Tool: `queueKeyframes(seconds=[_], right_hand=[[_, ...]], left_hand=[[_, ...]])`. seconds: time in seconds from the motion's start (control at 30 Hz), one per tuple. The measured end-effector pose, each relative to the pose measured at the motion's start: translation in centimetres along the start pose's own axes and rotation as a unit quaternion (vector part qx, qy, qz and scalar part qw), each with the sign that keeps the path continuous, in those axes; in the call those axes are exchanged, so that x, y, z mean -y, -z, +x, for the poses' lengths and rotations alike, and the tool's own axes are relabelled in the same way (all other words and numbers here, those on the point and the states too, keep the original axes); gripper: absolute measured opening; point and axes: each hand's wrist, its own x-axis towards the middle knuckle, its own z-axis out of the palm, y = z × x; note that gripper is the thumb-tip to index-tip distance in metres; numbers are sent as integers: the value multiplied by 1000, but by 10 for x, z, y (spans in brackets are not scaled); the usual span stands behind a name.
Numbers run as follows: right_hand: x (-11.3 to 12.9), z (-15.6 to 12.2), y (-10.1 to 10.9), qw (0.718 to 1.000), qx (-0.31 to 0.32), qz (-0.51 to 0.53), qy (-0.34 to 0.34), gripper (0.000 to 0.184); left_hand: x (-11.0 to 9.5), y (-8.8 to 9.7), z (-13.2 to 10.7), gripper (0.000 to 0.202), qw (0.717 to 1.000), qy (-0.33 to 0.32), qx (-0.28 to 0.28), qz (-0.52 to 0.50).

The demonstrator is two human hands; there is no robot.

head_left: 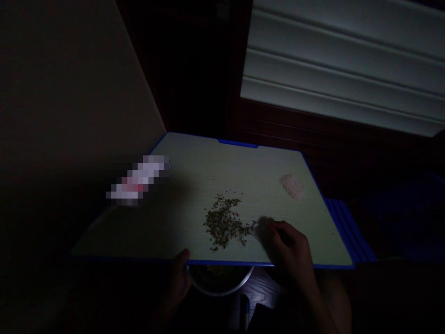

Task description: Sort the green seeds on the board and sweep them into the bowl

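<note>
We list first a plastic cutting board (222,162), pale and faintly grained, blue-edged, with a shallow notch at its far edge. Near its middle lies a loose, irregular heap of dried herb flakes (222,222), crumbly and olive-brown; toward the far right corner sits a small mound of pale pinkish powder (292,187), possibly salt. The right hand (288,250) stands just right of the heap, fingers drawn together on a thin pale implement (256,229), too blurred for us to name, its tip just beside the flakes. The left hand (179,278) is at the board's near edge, thumb up over the rim; its other fingers are hidden, so we cannot tell whether they clamp. Below that edge sits a steel bowl (222,291) with greenish contents. Also entered: a pixelated, unreadable object (139,178) at left and a ribbed blue strip (347,227) at right. Risks: the light flakes could scatter if the board slips from its support, a wide stroke could push them into the pale mound, and dim light could hide strays.
</note>
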Motion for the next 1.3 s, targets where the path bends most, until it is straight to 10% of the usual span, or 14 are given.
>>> queueKeyframes(seconds=[1.3], right_hand=[[3, -2, 2, 993, 71, 0, 93, 16]], left_hand=[[5, -3, -5, 41, 1000, -10, 11, 20]])
